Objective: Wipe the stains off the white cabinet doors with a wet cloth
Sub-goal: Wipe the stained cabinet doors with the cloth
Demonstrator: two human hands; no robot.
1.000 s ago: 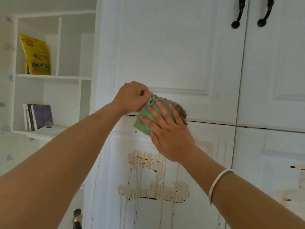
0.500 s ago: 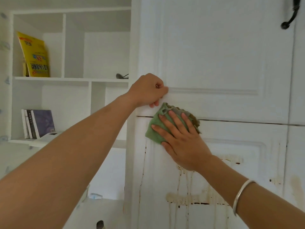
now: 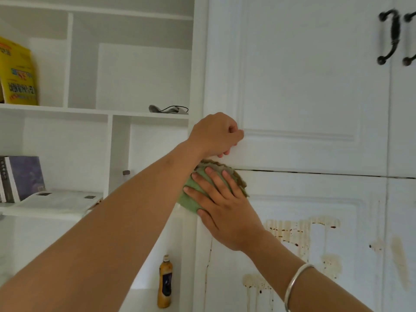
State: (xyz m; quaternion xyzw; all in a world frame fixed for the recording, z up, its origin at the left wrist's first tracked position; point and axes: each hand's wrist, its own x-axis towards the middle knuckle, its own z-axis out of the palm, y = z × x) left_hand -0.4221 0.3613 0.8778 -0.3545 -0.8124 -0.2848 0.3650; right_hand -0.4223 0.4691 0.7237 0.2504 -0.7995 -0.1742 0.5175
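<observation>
White shelves [image 3: 90, 111] hold a yellow bag [image 3: 16, 75] at upper left and a grey item with a black cord [image 3: 167, 109] to its right. Below stand books [image 3: 20, 176] beside flat papers [image 3: 54, 201]; lower down stands a bottle [image 3: 165, 282]

Green cloth [image 3: 189, 201], brownish at its frilled edge; lower right of it, brown drip-streaked stains [image 3: 292, 235] mark the white door [image 3: 315, 199]; upper right, black handles [image 3: 390, 37].

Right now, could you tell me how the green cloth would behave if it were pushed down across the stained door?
The green cloth is probably floppy: its ruffled edge bunches beyond the flat fingers of the right hand. It should slide with the palm rather than roll, though it may crumple on the raised moulding.
</observation>
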